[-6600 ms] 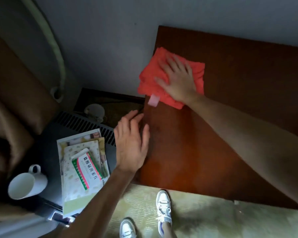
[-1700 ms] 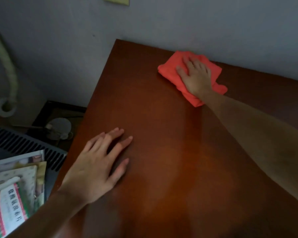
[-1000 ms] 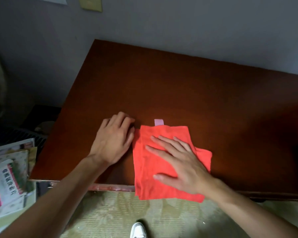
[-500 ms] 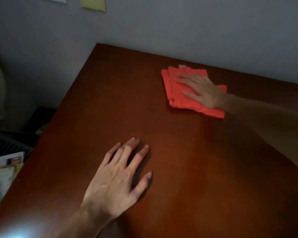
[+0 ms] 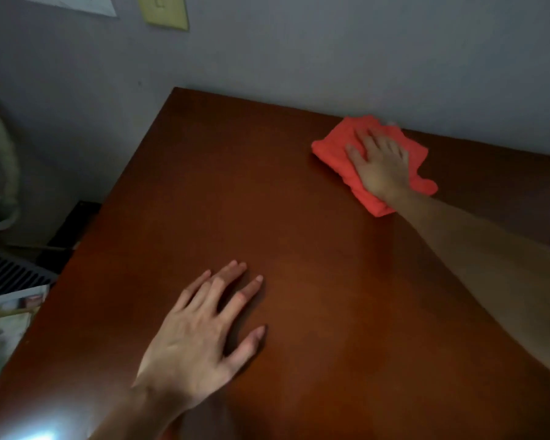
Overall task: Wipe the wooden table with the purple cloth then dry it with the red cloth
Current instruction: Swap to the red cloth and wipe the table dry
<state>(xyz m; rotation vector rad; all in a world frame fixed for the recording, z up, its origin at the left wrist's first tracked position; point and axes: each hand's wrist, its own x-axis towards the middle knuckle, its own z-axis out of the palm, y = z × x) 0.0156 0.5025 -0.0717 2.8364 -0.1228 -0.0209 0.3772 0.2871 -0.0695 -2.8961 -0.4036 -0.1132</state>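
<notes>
The wooden table [image 5: 229, 192] fills most of the view, dark red-brown and glossy. A folded red cloth [image 5: 334, 147] lies at the table's far edge against the wall. My right hand [image 5: 378, 163] presses flat on the cloth with fingers spread. My left hand [image 5: 200, 331] rests flat on the bare tabletop near me, fingers straight and spread. No purple cloth is in view.
A grey wall [image 5: 299, 52] runs along the table's far edge, with a yellowish switch plate [image 5: 164, 9] and a paper on it. Left of the table are a pale hose [image 5: 0, 173], a dark vent grille [image 5: 7, 274] and stacked printed papers [image 5: 4, 315].
Over the last second my right hand swept the red cloth from the near edge to the far edge, then rightwards along the wall. My left hand stays flat on the table.
</notes>
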